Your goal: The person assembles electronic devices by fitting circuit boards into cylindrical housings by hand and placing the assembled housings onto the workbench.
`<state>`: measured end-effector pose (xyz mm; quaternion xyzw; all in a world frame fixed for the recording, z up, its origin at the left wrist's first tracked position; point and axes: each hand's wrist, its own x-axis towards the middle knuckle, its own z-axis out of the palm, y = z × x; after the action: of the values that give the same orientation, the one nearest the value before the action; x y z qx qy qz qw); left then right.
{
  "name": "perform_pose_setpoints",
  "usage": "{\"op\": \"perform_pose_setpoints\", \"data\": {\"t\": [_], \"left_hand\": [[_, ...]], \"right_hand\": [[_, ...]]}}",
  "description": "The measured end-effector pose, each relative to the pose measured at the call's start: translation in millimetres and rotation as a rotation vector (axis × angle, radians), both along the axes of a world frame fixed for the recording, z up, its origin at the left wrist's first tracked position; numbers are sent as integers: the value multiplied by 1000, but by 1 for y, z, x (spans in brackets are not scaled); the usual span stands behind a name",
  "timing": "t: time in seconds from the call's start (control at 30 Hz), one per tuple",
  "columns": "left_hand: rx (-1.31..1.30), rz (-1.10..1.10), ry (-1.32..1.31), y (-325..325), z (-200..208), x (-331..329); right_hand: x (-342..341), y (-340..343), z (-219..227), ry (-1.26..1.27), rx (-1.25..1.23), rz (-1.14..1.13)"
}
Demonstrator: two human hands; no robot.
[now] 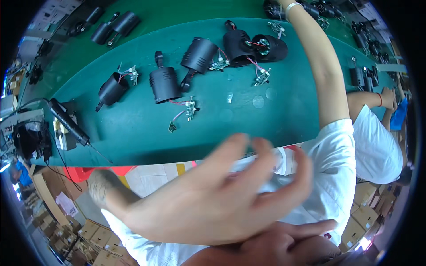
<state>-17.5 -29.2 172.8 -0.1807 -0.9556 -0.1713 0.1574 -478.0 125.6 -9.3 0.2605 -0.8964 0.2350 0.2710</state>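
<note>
My left hand (217,195) is raised close to the camera in front of the bench's near edge, its blurred fingers spread and curved with nothing seen between them. Across the bench stretches my right arm, and the right hand (286,2) is cut off by the upper edge beside black parts (274,9); its fingers are hidden. Several black cylindrical housings lie on the green mat, including one on the left (113,90), one in the middle (164,84) and one tilted (199,55). Small green circuit boards (191,109) hang out of them on thin wires.
A black pen-shaped electric screwdriver (69,122) with a cable lies at the bench's left end. Further housings (125,23) rest on the green surface beyond. Another person (377,142) sits at the right. Cardboard boxes (95,232) stand on the floor.
</note>
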Motion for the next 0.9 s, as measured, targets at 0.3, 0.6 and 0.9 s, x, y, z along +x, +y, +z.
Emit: {"op": "perform_pose_setpoints", "data": {"t": [0.3, 0.6, 0.9], "left_hand": [[-45, -223, 171, 10, 4, 14], [-332, -95, 122, -5, 22, 52], [20, -196, 173, 32, 9, 56]], "right_hand": [[97, 33, 69, 213, -247, 26], [229, 41, 125, 163, -362, 263], [301, 68, 111, -203, -313, 71]]}}
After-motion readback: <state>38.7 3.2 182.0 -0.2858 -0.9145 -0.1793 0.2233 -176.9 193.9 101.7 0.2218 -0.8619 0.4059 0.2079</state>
